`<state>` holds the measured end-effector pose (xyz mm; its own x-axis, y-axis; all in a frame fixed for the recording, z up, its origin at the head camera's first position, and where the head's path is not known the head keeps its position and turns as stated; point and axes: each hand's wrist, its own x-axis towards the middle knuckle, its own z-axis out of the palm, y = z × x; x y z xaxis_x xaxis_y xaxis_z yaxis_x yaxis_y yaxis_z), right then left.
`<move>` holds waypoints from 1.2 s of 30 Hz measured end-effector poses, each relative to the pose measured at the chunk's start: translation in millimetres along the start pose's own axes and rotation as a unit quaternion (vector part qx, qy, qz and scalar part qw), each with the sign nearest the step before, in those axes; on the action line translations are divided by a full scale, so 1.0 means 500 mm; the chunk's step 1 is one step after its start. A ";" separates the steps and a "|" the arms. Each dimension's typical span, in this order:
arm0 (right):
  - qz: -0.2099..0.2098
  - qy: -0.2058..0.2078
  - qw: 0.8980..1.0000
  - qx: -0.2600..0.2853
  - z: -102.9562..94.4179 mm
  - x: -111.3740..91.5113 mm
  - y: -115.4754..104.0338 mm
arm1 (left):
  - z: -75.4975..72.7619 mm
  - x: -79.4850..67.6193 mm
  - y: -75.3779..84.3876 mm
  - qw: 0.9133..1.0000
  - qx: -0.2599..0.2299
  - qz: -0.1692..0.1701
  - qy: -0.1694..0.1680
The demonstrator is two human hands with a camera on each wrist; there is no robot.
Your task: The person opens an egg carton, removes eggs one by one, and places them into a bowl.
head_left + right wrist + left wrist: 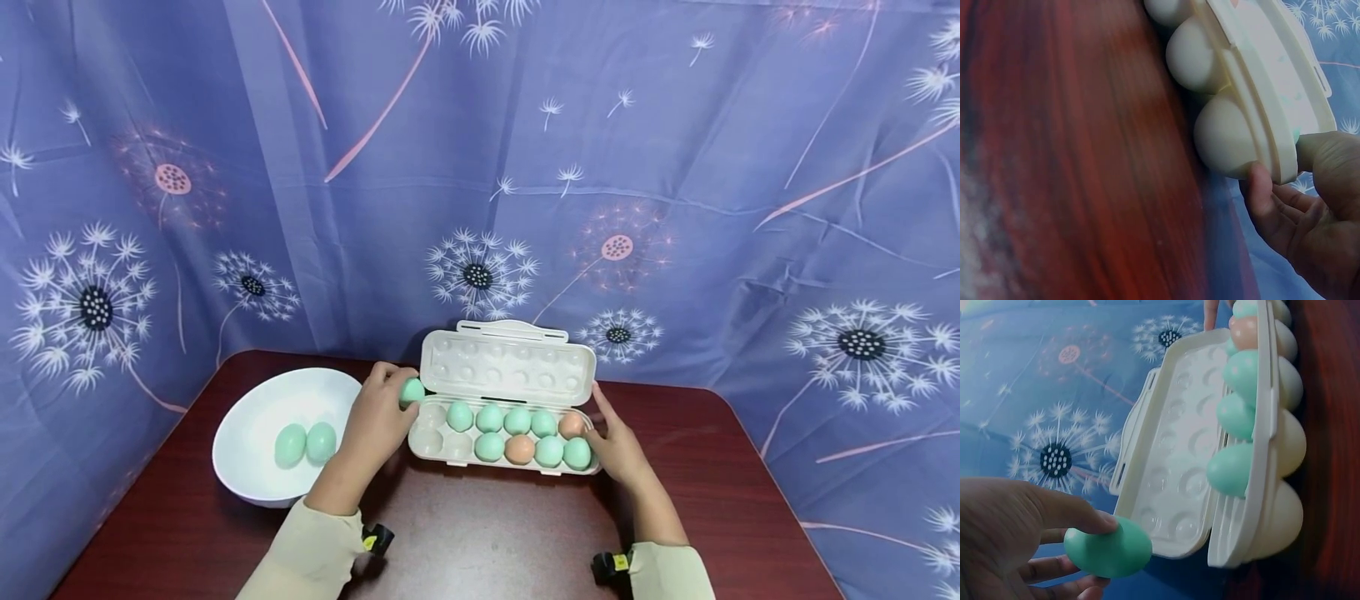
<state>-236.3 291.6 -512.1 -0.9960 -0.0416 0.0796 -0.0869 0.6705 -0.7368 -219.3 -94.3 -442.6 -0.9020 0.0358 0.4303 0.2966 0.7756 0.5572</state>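
Note:
My left hand (380, 417) pinches a green egg (412, 392) between thumb and fingers, just beyond the left end of an opened egg carton (467, 461). In the left wrist view the egg (1108, 547) is apart from the carton. Several green eggs (489, 447) and two orange eggs (520, 450) sit in the carton's cups; three cups at its left end hold nothing. At the carton's right end, my right hand (621, 448) grips the rim, with the thumb (1259, 181) against its edge in the right wrist view.
A white bowl (247, 425) with two green eggs (290, 446) stands to the left of the carton. The carton's raised lid (510, 362) leans back near a blue dandelion-print curtain (480, 167). Everything stands on a dark red wooden table (690, 467).

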 end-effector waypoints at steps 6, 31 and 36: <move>-0.004 0.003 1.000 0.003 0.003 0.000 -0.001 | -0.023 -0.005 -0.024 1.000 -0.001 -0.014 0.012; 0.010 -0.008 1.000 -0.011 -0.007 0.000 -0.006 | -0.106 -0.030 -0.068 0.996 0.022 -0.084 0.020; 0.007 -0.008 1.000 -0.014 -0.005 0.001 -0.005 | -0.110 -0.030 -0.078 0.993 0.034 -0.108 0.012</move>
<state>-236.5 291.8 -508.3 -0.9973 -0.0440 0.0585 -0.0726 0.6909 -0.7193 -200.1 -159.6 -431.5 -0.9346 -0.1509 0.3221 0.0733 0.8045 0.5894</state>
